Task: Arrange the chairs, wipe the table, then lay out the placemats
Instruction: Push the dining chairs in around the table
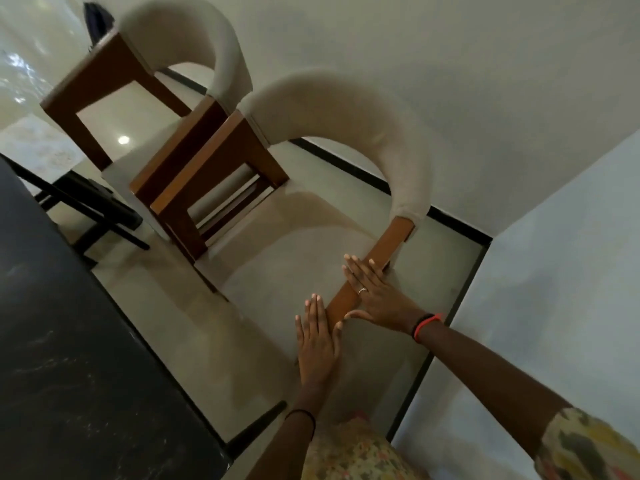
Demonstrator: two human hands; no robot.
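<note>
Closest in, a flowery yellow-patterned garment (360,452) along the bottom edge, and two bare forearms reaching out from it. The left hand (317,341) is flat, fingers straight and together, lying on the pale seat just beside the near end of the wooden armrest (391,242). It grips nothing, and there's a thin black band (301,414) at its wrist. The right hand (375,294) is spread wide, palm down across that same armrest with fingers fanned and thumb out, pressing rather than clasping. It wears a ring (362,290) on one finger and an orange band (427,323) on the wrist. The near chair (343,109) has a thick, rounded cream backrest with a soft, nubbly look, curving down onto smooth square brown wood. The far chair (180,26) is the same build — padded arch, boxy wooden frame — standing touching or just beside the first. Both sit close to the white wall (485,81) with its black skirting (457,223). To the left runs the table (52,341), a dark, faintly speckled slab with a straight edge — the glossy pale floor (20,81) shines beyond it.
</note>
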